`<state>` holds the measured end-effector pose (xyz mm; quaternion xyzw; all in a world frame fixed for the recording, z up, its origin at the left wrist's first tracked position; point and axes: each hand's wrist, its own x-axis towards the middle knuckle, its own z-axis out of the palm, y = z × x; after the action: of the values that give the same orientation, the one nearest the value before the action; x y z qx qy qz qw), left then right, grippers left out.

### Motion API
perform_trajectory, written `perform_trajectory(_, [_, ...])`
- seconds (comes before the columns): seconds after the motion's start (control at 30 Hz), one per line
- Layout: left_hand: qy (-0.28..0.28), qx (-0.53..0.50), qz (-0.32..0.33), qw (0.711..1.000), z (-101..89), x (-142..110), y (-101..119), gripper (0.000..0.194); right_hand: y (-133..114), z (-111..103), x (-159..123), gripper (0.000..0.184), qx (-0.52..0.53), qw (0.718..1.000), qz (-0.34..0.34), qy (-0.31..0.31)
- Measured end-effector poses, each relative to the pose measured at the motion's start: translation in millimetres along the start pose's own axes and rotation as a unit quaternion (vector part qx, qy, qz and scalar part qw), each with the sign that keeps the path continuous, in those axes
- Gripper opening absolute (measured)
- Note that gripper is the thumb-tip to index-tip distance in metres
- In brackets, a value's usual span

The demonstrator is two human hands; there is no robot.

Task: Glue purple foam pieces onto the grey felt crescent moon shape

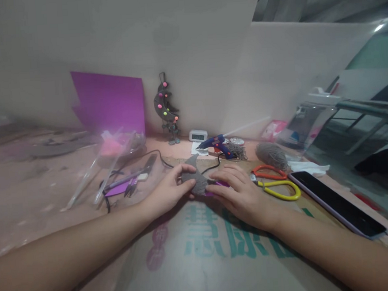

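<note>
A crescent shape wrapped in grey yarn (199, 183) is held low over the cardboard (202, 269), with one pointed tip facing up and away. My left hand (170, 189) grips its left side between thumb and fingers. At the other end, the fingers of my right hand (242, 197) are closed on the crescent where a bare purple part (220, 185) shows. Just beyond the hands lies a blue glue gun (215, 143) with a small red light, its nozzle over a white paper piece. Its dark cord runs behind the crescent.
A finished-looking moon ornament with pompoms (164, 105) and a purple sheet (118, 104) stand against the wall. A small digital clock (198, 135) is nearby. On the right are a yarn ball (271, 154), orange handles (269, 172), yellow handles (283, 190) and a phone (337, 204).
</note>
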<state>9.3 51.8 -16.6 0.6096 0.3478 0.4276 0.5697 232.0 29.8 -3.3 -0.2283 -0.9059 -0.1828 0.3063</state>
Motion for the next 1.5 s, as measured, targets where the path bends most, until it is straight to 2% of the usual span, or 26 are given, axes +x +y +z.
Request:
perform_trajectory(0.13, [0.029, -0.017, 0.009, 0.999, 0.3, -0.5, 2.0, 0.054, -0.3, 0.5, 1.5, 0.039, 0.013, 0.999, 0.033, 0.019])
perform_trajectory(0.2, [0.043, -0.017, 0.011, 0.999, 0.2, -1.1, 4.0, 0.068, 0.2, 0.7, 0.7, 0.045, 0.034, 0.997, 0.069, 0.028])
perform_trajectory(0.27, [0.049, -0.009, 0.010, 0.999, -0.2, -1.5, 5.0, 0.073, 1.9, 1.5, -0.9, 0.045, 0.065, 0.989, 0.122, 0.043])
perform_trajectory(0.43, [0.056, -0.011, 0.024, 0.998, -1.1, -1.2, 3.1, 0.073, 11.7, 6.1, -4.2, 0.018, 0.131, 0.951, 0.272, 0.072])
perform_trajectory(0.5, [0.055, -0.016, 0.034, 0.998, -0.6, -0.8, 2.7, 0.069, 15.0, 7.1, -4.2, 0.017, 0.133, 0.940, 0.306, 0.077])
perform_trajectory(0.57, [0.050, -0.026, 0.040, 0.998, 0.2, -0.7, 3.1, 0.056, 16.2, 6.8, -3.8, 0.014, 0.133, 0.938, 0.314, 0.066])
perform_trajectory(0.67, [0.054, -0.028, 0.047, 0.997, 1.4, -0.9, 5.1, 0.034, 13.5, 5.0, -3.5, 0.012, 0.136, 0.948, 0.286, 0.030])
perform_trajectory(0.73, [0.064, -0.007, 0.057, 0.996, 1.6, -1.3, 7.0, 0.029, 10.4, 3.9, -3.7, 0.010, 0.136, 0.955, 0.264, 0.016])
perform_trajectory(0.8, [0.071, 0.018, 0.057, 0.996, 1.3, -2.0, 8.4, 0.032, 7.7, 3.2, -4.3, 0.006, 0.130, 0.960, 0.247, 0.013])
perform_trajectory(0.9, [0.065, 0.032, 0.037, 0.997, 0.5, -3.3, 8.0, 0.046, 5.0, 2.6, -4.7, 0.004, 0.105, 0.974, 0.201, 0.014])
perform_trajectory(1.0, [0.042, 0.064, 0.031, 0.997, 0.5, -4.8, 6.2, 0.055, 2.0, 0.7, -2.9, 0.009, 0.065, 0.990, 0.126, -0.002])
perform_trajectory(1.1, [0.040, 0.098, 0.035, 0.994, 1.3, -5.7, 6.1, 0.049, -2.7, -4.3, 0.5, 0.018, 0.017, 0.999, 0.034, -0.032])
perform_trajectory(1.23, [0.032, 0.092, 0.039, 0.994, 0.1, -5.4, 8.2, 0.039, -9.2, -11.8, 5.2, 0.021, -0.041, 0.993, -0.083, -0.077])
perform_trajectory(1.33, [0.005, 0.117, 0.049, 0.992, -1.8, -5.4, 9.9, 0.033, -11.9, -12.6, 7.7, 0.020, -0.064, 0.988, -0.110, -0.090])
perform_trajectory(1.43, [-0.036, 0.163, 0.054, 0.984, -1.2, -6.4, 12.8, 0.028, -12.2, -10.7, 8.5, 0.019, -0.062, 0.987, -0.109, -0.100])
perform_trajectory(1.5, [-0.041, 0.180, 0.044, 0.982, 0.7, -7.7, 15.1, 0.026, -11.6, -10.2, 8.3, 0.019, -0.054, 0.987, -0.109, -0.109])
